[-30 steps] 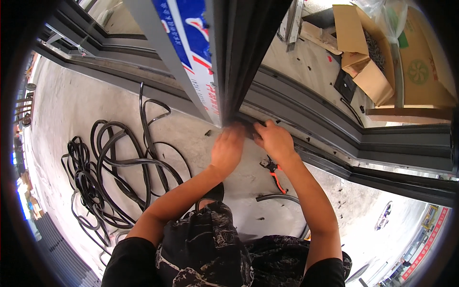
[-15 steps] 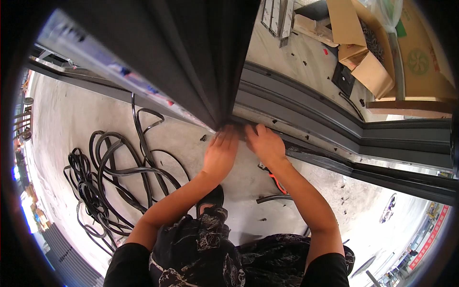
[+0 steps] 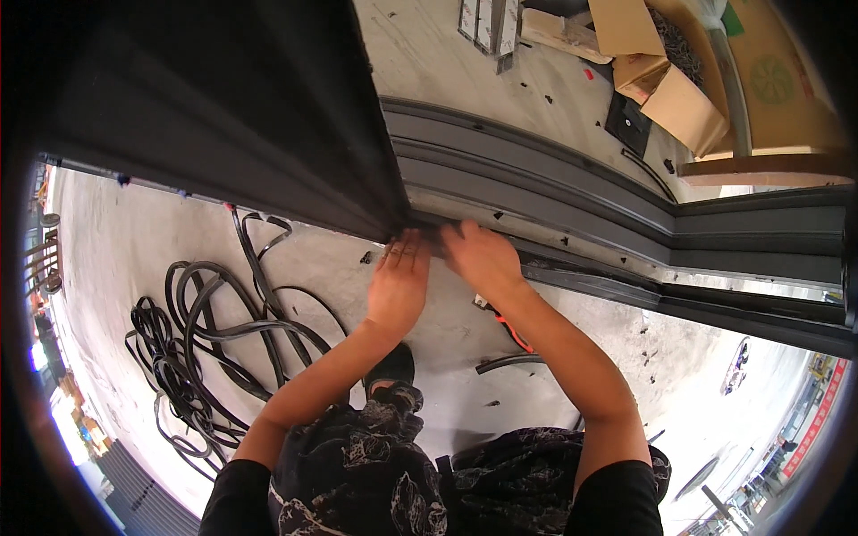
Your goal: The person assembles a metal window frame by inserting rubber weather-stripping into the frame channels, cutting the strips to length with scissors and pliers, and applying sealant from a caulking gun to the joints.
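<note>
A dark grey metal frame lies low before me, its lower rail (image 3: 545, 174) running off to the right. A broad dark upright profile (image 3: 268, 116) meets it at a corner. At that corner my left hand (image 3: 399, 286) lies with fingers stretched out and close together, fingertips against the frame's edge. Just right of it, my right hand (image 3: 487, 263) presses on the rail with bent fingers. Its fingertips are smeared by motion, and whether anything is under them is hidden. A black strip (image 3: 581, 275) runs along the rail to the right of this hand.
Tangled black rubber strips (image 3: 210, 330) cover the floor at left. Beneath my right forearm lie an orange-handled tool (image 3: 514, 332) and a short black strip piece (image 3: 509, 362). Beyond the rail stand an opened cardboard box (image 3: 684, 121) and pale profile bars (image 3: 487, 27).
The upright profile now appears wider and farther left as the view shifts. Both hands stay at the corner, and the right fingers have moved slightly left along the rail.
</note>
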### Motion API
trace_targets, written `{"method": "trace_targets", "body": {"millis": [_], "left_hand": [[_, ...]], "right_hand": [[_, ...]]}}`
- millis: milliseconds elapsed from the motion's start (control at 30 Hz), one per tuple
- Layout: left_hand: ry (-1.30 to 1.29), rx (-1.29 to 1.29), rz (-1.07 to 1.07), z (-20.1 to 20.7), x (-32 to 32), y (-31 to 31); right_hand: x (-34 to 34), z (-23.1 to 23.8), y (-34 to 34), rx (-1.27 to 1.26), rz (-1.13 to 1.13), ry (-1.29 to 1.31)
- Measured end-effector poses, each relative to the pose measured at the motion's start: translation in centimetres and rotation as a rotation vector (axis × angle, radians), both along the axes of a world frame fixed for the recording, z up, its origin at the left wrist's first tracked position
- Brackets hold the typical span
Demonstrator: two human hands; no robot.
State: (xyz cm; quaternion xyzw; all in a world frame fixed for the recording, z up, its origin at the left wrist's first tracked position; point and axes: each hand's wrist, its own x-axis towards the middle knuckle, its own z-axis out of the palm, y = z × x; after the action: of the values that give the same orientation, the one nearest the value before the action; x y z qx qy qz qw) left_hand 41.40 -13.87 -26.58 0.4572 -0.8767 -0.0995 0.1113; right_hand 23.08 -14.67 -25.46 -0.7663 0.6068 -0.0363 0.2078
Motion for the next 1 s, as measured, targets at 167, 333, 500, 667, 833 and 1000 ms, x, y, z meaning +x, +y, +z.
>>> {"method": "trace_targets", "body": {"millis": [167,333,500,667,833,1000], "left_hand": [[-0.053,-0.023,-0.058,0.1,0.1,-0.4],[-0.358,-0.115,-0.121,-0.4,-1.0,-0.2],[-0.301,-0.133,-0.073,-1.1,-1.2,-0.1],[-0.113,0.023,-0.063,-0.9,0.2,-0.7],[-0.124,-0.002,-0.016,-0.7,0.8,-0.2],[-0.239,-0.037,-0.046,-0.7,-0.9,0.1]], "right_hand": [[0.0,0.0,-0.3,0.058,0.062,0.014],[0.5,-0.4,-0.1,0.035,0.076,0.124],[1.1,-1.0,0.4,-0.034,0.032,0.177],[0.7,-0.6,2.0,-0.376,-0.002,0.224],[-1.5,-1.3,3.4,-0.426,0.029,0.187],[-1.6,-1.9,3.5,-0.338,-0.014,0.161]]}}
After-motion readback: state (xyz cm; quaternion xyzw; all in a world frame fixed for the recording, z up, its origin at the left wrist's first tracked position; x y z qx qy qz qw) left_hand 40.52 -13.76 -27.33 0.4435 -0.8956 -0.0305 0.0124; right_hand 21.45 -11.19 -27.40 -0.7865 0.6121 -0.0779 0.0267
